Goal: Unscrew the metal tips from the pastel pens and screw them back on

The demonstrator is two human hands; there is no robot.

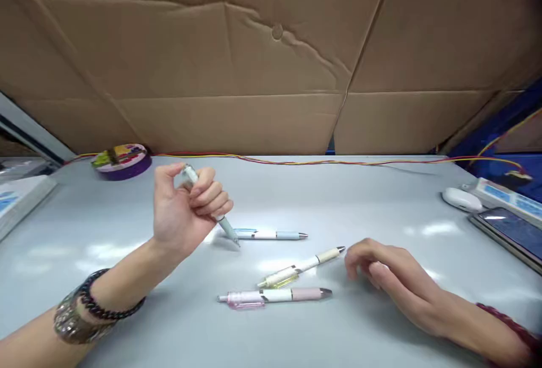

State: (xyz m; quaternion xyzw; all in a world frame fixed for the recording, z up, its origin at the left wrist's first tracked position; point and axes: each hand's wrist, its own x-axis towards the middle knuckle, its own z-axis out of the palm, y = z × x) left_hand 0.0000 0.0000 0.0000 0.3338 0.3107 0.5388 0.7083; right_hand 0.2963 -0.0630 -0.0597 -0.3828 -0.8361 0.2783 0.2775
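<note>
My left hand (186, 207) is raised above the grey table (127, 311) with its fingers wrapped round a pale green pen (224, 226), tip pointing down at the tabletop. My right hand (383, 275) rests on the table with fingers loosely curled and apart, holding nothing, its fingertips just right of the tip of a cream and yellow pen (301, 267). A blue and white pen (271, 235) lies beyond it, and a pink pen (275, 296) lies nearest to me.
A cardboard wall (271, 57) backs the table. A purple tape roll (122, 160) sits back left, a book or box (19, 198) at the left edge. A white mouse (461, 199), a phone (510, 232) and coloured wires (339, 161) lie at the right and back.
</note>
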